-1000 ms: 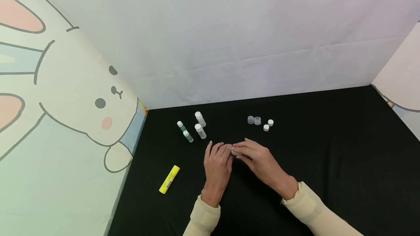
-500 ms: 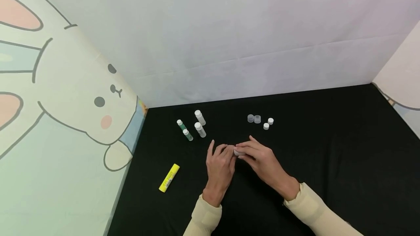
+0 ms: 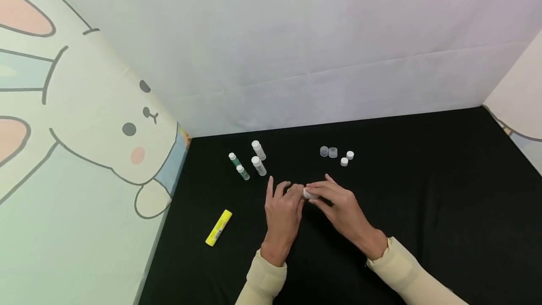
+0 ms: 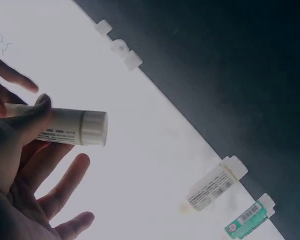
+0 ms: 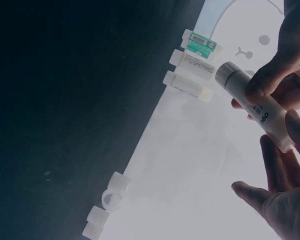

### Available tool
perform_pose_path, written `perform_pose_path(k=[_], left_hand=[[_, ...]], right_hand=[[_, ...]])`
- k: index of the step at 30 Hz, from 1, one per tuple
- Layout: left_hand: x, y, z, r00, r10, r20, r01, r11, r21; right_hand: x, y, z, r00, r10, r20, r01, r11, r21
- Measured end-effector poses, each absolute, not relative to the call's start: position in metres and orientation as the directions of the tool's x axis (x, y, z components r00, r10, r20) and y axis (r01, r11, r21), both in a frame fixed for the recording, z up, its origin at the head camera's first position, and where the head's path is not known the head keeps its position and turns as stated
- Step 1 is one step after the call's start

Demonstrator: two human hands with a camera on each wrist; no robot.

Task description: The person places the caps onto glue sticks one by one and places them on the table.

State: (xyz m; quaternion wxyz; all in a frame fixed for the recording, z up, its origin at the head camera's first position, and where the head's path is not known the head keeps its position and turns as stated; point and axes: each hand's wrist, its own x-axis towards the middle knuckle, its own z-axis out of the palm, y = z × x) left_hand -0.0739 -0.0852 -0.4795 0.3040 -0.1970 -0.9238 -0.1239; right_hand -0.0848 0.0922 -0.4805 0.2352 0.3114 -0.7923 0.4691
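A white glue stick [image 5: 255, 107] with dark print lies across between both hands, held above the black cloth. My left hand [image 3: 281, 215] grips its barrel, thumb over the top, as the left wrist view shows; the ridged end [image 4: 94, 128] sticks out past the thumb. My right hand [image 3: 338, 204] pinches the other end between thumb and fingers, its white tip [image 3: 308, 194] showing between the hands. Beyond the left hand stand two larger white glue sticks [image 3: 259, 166] and two slimmer green ones [image 3: 243, 172] with white tops.
Two translucent caps [image 3: 332, 153] and two small white caps [image 3: 344, 161] sit close together beyond the right hand. A yellow stick-shaped packet [image 3: 219, 228] lies to the left. Black cloth [image 3: 444, 192] covers the table, with a pale curtain [image 3: 317, 51] behind.
Both hands have shifted slightly right, still gripping the glue stick. More of its white right end shows now, and its left end peeks past the left fingers. Other things stay put.
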Motion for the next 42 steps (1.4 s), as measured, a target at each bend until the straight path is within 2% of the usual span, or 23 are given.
perform_pose_path(k=[6, 13, 21, 29, 38, 42], left_hand=[[-0.070, -0.089, -0.469, -0.748, 0.266, 0.608, 0.381, 0.922, 0.066], [-0.066, -0.094, -0.466, -0.780, 0.235, 0.580, 0.345, 0.935, 0.085], [-0.061, -0.097, -0.465, -0.785, 0.218, 0.579, 0.329, 0.940, 0.093], [-0.058, -0.102, -0.465, -0.786, 0.202, 0.584, 0.306, 0.948, 0.083], [-0.050, -0.110, -0.464, -0.803, 0.195, 0.563, 0.287, 0.954, 0.079], [-0.048, -0.113, -0.465, -0.814, 0.196, 0.547, 0.283, 0.956, 0.077]], right_hand=[[-0.086, 0.088, -0.475, -0.690, -0.267, 0.672, -0.720, 0.346, -0.602], [-0.087, 0.084, -0.474, -0.685, -0.278, 0.674, -0.726, 0.338, -0.598], [-0.089, 0.084, -0.472, -0.677, -0.324, 0.661, -0.734, 0.363, -0.574], [-0.092, 0.086, -0.469, -0.609, -0.399, 0.686, -0.790, 0.386, -0.476], [-0.096, 0.088, -0.467, -0.502, -0.513, 0.696, -0.862, 0.361, -0.355], [-0.096, 0.088, -0.467, -0.475, -0.544, 0.692, -0.878, 0.344, -0.333]])
